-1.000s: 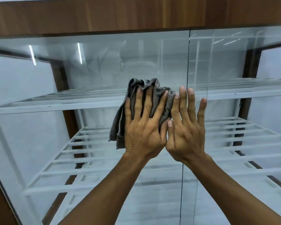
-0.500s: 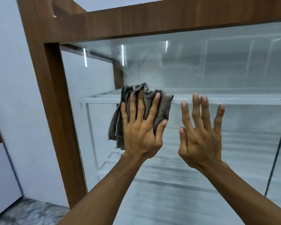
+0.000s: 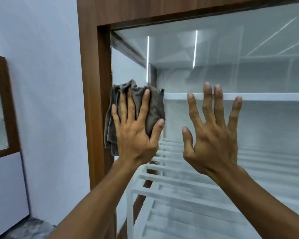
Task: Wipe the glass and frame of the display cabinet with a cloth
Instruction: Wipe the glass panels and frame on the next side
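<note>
Pale blue-grey wall (image 3: 47, 100) fills the left side, beside the brown wooden frame (image 3: 93, 104) of a display cabinet whose clear glass pane (image 3: 248, 69) shows white slatted shelves (image 3: 188, 192) behind it. Lower left, a patch of grey mottled floor (image 3: 29, 228) shows. The left hand (image 3: 135, 130) lies flat with fingers spread, pressing a crumpled grey cloth (image 3: 155, 107) against the glass at the pane's left edge, where the cloth's hanging folds overlap the frame's upright. The right hand (image 3: 212, 133) is open and empty, fingers splayed, close to the glass just right of the cloth; whether it touches the pane is unclear.
</note>
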The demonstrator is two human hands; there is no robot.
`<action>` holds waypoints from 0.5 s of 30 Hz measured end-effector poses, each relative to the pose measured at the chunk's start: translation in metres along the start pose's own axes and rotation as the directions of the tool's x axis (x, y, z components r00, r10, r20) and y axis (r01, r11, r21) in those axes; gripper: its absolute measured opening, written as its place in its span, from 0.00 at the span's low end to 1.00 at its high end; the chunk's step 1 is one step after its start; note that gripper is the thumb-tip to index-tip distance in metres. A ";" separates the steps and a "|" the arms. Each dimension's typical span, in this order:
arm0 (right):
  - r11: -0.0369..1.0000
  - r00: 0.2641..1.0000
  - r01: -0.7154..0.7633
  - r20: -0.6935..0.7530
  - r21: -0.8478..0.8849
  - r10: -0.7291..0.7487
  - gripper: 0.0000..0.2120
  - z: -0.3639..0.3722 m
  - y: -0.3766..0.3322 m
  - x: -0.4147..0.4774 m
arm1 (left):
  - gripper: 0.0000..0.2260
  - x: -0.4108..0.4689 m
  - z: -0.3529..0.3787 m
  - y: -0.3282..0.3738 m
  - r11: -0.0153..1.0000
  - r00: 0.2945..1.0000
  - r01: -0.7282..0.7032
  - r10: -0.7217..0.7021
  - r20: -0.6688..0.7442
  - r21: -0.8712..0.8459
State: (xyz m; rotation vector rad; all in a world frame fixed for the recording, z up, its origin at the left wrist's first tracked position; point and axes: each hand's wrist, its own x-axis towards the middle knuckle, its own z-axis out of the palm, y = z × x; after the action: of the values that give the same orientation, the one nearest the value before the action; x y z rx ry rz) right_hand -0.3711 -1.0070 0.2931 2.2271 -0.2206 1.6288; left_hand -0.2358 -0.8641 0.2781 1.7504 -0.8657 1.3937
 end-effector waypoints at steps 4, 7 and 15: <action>0.996 0.997 0.071 -0.002 -0.052 -0.071 0.37 0.005 0.008 -0.005 | 0.35 -0.001 0.002 -0.006 0.998 0.999 -0.030 0.029 -0.017 -0.057; 0.992 0.996 0.083 -0.032 -0.100 -0.087 0.36 0.009 0.010 -0.007 | 0.36 -0.002 -0.004 -0.018 0.996 0.997 -0.080 0.081 0.021 -0.031; 0.994 1.000 0.008 -0.009 -0.105 -0.009 0.38 0.014 -0.004 -0.023 | 0.34 -0.012 0.002 -0.007 0.991 0.997 0.069 -0.073 -0.030 -0.114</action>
State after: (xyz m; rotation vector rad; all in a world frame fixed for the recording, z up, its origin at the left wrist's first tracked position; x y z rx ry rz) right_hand -0.3645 -1.0113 0.2670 2.1385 -0.2876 1.5854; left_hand -0.2310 -0.8612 0.2652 1.6516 -0.8395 1.2991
